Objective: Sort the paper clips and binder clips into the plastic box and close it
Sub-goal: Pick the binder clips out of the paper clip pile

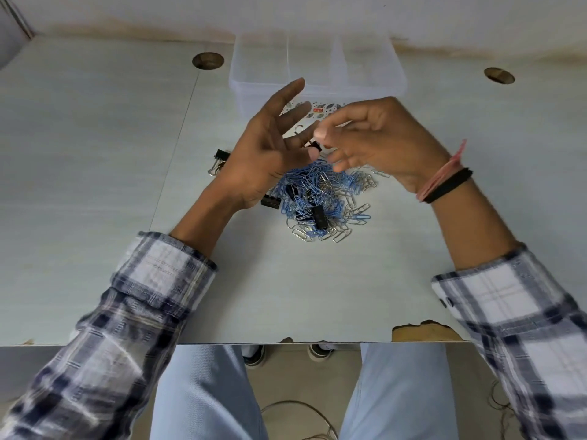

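1. Paper clips [320,198], blue and silver, lie heaped mid-table with black binder clips [319,217] mixed in, ready for sorting.
2. Left hand [270,154] and right hand [378,141] meet above the heap; a small dark piece sits between the loosely spread fingers, grip unclear.
3. The clear plastic box [317,68] stands open just behind, with bare table [95,154] around it.

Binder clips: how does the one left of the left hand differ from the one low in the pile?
The lone clip lies apart on bare table, left of the left hand; the pile clip sits among paper clips. The lone clip's silver handles show, pointing toward the person; the pile clip's handles cannot be made out in the tangle. Both are black and outside the box.
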Action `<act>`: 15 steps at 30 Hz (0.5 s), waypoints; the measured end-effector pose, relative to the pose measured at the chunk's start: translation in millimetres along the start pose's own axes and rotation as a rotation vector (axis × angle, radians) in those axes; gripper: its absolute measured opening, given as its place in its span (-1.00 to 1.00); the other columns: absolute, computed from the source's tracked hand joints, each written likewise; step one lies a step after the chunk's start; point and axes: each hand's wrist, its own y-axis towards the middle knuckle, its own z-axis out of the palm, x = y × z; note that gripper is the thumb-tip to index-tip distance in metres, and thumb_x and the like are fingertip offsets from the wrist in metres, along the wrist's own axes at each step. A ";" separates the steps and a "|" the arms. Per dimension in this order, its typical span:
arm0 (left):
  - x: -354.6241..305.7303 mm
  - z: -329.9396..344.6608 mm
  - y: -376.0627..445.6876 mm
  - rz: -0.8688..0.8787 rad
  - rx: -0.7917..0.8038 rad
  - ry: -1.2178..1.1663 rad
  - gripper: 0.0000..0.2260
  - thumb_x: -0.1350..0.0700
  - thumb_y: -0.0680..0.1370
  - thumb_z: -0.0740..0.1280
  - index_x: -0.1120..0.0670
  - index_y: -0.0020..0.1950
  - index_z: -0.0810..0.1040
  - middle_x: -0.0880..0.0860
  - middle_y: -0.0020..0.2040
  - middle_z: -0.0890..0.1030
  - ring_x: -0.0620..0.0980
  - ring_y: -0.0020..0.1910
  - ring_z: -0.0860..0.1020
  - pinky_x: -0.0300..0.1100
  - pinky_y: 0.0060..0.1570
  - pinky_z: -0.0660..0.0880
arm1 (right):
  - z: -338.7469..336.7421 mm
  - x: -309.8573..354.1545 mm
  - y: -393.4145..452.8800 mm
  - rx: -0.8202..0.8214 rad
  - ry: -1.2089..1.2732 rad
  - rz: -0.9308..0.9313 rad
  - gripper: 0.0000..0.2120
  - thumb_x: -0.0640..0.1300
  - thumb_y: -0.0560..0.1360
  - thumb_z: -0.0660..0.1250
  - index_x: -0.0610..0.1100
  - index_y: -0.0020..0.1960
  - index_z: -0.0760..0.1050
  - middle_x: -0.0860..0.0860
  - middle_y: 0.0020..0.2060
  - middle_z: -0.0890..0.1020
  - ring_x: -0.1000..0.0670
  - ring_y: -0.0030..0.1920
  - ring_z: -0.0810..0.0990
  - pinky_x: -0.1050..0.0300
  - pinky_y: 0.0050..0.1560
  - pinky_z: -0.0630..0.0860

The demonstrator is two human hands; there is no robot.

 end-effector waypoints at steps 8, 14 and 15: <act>5.8 1.8 -0.8 0.060 -0.002 0.078 -0.04 0.52 0.47 0.41 0.02 0.68 -0.03 0.13 0.67 0.03 0.09 0.64 0.16 0.06 0.44 0.44 | 9.6 -17.2 16.4 0.005 0.099 -0.030 -0.79 -0.29 0.48 0.48 -0.37 0.08 0.65 -0.32 -0.07 0.70 -0.14 -0.15 0.71 -0.01 0.00 0.69; 9.6 2.6 1.2 0.133 -0.063 0.182 -0.02 0.41 0.44 0.52 0.09 0.67 -0.01 0.11 0.68 0.02 0.09 0.66 0.07 0.13 0.48 0.39 | 2.6 -25.6 21.0 0.076 0.227 0.068 -0.82 -0.34 0.49 0.45 -0.37 0.08 0.64 -0.18 -0.17 0.70 -0.03 -0.21 0.67 0.22 -0.14 0.63; 9.3 2.4 0.8 0.136 -0.074 0.174 -0.01 0.40 0.43 0.54 0.09 0.67 0.00 0.12 0.68 0.04 0.09 0.65 0.11 0.09 0.46 0.42 | 1.8 -27.6 22.2 0.079 0.233 0.076 -0.84 -0.33 0.49 0.45 -0.33 0.06 0.65 -0.15 -0.19 0.70 -0.03 -0.20 0.65 0.23 -0.16 0.61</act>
